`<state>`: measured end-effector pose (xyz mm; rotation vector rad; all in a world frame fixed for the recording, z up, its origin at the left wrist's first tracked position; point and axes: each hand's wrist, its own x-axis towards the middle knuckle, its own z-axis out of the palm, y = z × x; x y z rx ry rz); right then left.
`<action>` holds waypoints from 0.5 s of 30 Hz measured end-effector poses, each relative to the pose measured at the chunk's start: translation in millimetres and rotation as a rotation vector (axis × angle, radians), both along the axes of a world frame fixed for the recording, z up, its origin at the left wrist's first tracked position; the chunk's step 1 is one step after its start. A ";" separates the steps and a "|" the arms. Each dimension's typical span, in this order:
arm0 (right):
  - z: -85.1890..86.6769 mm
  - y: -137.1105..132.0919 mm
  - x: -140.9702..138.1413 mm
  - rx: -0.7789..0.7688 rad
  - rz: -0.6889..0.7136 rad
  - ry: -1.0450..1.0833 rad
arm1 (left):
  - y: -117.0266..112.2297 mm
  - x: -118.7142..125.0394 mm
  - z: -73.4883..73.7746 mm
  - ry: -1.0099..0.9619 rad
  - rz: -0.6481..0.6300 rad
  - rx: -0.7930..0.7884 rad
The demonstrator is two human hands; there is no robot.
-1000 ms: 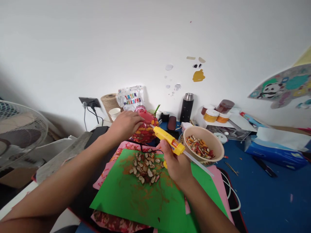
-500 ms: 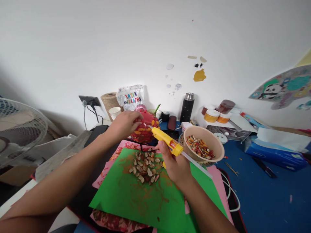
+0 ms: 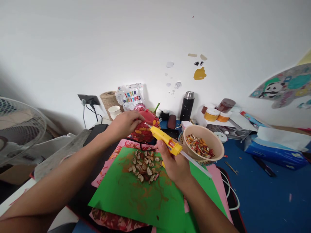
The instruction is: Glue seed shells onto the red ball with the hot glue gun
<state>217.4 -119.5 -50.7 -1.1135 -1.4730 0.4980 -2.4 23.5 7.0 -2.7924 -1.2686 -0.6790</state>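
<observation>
In my right hand [image 3: 176, 166] is a yellow hot glue gun [image 3: 165, 139], a long clear glue stick jutting from its back end. Its nozzle points at a red balloon-like ball [image 3: 145, 132] with orange pieces stuck on in rows. My left hand [image 3: 126, 124] is at the ball's upper left, fingers curled together; what they pinch, if anything, is hidden. Below both hands, several peanut shell halves [image 3: 144, 166] lie on a green sheet [image 3: 136, 200] smeared with brown.
Right of the glue gun stands a beige bowl [image 3: 216, 145] of painted shell pieces. Behind are a black thermos [image 3: 187, 106], paint jars [image 3: 211, 115], a twine spool [image 3: 108, 103] and a balloon packet [image 3: 130, 96]. A tissue pack [image 3: 274, 152] lies right; a fan [image 3: 20, 129] stands left.
The glue gun's tip has shifted very slightly left along the ball. My left hand stays at the ball's upper left, its fingers still curled.
</observation>
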 end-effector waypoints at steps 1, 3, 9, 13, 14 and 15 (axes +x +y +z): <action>0.2 0.1 -0.1 -0.005 0.002 0.005 | 0.1 -0.1 -0.4 0.002 -0.011 0.012; 0.6 0.3 -0.2 -0.013 0.004 0.013 | 0.4 -0.3 -1.1 0.006 -0.025 0.030; 0.6 0.2 0.0 -0.006 -0.002 -0.006 | 1.9 -3.4 -2.9 -0.022 -0.050 0.040; -0.8 -0.1 -0.4 -0.012 0.000 0.006 | 1.8 -6.5 -4.2 -0.046 -0.036 0.044; -1.2 -0.1 -0.5 -0.013 0.002 0.010 | 1.5 -7.1 -4.4 -0.051 -0.035 0.048; -1.6 0.0 -0.6 -0.013 0.005 0.011 | 1.0 -7.5 -4.6 -0.058 -0.034 0.053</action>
